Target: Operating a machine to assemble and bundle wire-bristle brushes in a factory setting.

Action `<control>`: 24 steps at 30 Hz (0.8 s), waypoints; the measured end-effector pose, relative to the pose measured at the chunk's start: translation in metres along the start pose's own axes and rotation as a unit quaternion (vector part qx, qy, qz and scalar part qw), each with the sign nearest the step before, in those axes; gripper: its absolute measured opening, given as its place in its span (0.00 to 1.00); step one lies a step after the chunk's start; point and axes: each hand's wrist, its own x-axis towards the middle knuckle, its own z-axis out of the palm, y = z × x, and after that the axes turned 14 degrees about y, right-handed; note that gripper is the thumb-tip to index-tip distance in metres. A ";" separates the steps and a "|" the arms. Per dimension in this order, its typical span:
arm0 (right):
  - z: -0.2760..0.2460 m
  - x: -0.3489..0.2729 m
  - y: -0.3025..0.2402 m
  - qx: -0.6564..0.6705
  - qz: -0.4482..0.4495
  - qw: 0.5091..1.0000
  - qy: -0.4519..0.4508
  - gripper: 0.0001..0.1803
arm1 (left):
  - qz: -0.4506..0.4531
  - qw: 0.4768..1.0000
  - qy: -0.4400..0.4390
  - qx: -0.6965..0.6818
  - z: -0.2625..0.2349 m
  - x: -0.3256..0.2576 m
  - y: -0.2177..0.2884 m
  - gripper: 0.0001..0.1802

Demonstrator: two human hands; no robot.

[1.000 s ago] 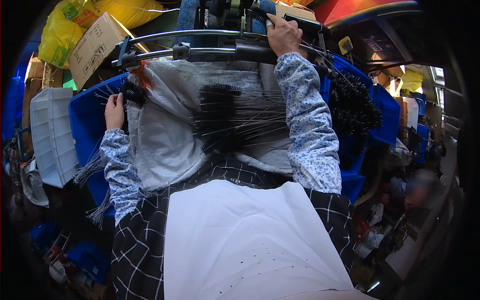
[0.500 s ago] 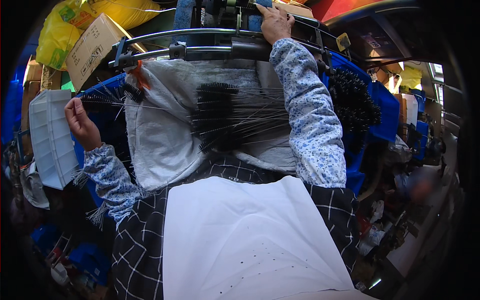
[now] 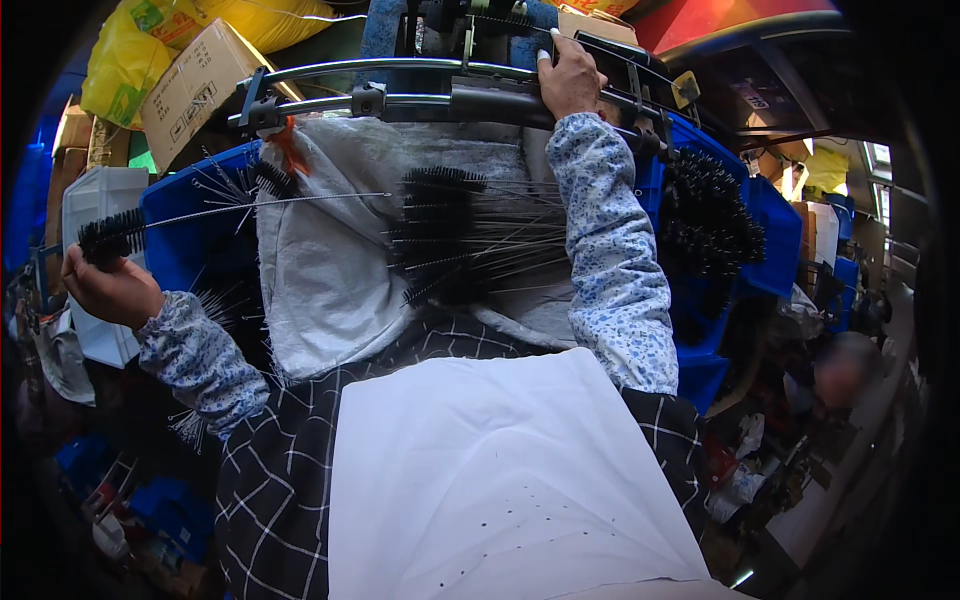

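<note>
My left hand [image 3: 112, 290] is raised at the far left, closed on the bristle end of a black wire-handled brush [image 3: 112, 238]. The brush's twisted wire stem extends rightward above my lap. A bundle of similar black brushes [image 3: 440, 235] lies on the whitish cloth sack [image 3: 320, 250] across my lap, wire stems toward my right forearm. My right hand [image 3: 572, 80] rests at the machine [image 3: 500, 45] beyond the sack, thumb and forefinger stretched apart against its edge. The other fingers are partly hidden.
Metal rails [image 3: 410, 65] cross in front of me. Blue bins [image 3: 185, 220] flank the sack, and many black brushes [image 3: 705, 215] fill the right one. A white plastic tray [image 3: 85, 205], a cardboard box [image 3: 200, 90] and yellow bags [image 3: 130, 65] are at the left. A white apron [image 3: 500, 470] covers me.
My left hand has moved left and lower, drawing the brush out so its stem now points rightward. My right hand has shifted slightly right and nearer.
</note>
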 end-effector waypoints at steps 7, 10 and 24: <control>0.006 -0.002 -0.027 -0.012 -0.021 0.999 0.023 0.18 | 0.011 1.000 0.001 0.026 -0.009 -0.001 -0.019 0.20; 0.015 -0.005 -0.049 -0.008 -0.031 0.999 0.038 0.18 | 0.019 0.999 0.003 0.031 -0.007 0.002 -0.016 0.20; -0.005 0.006 0.010 -0.038 -0.046 0.998 -0.003 0.19 | -0.006 0.999 0.014 0.041 0.004 0.010 -0.008 0.13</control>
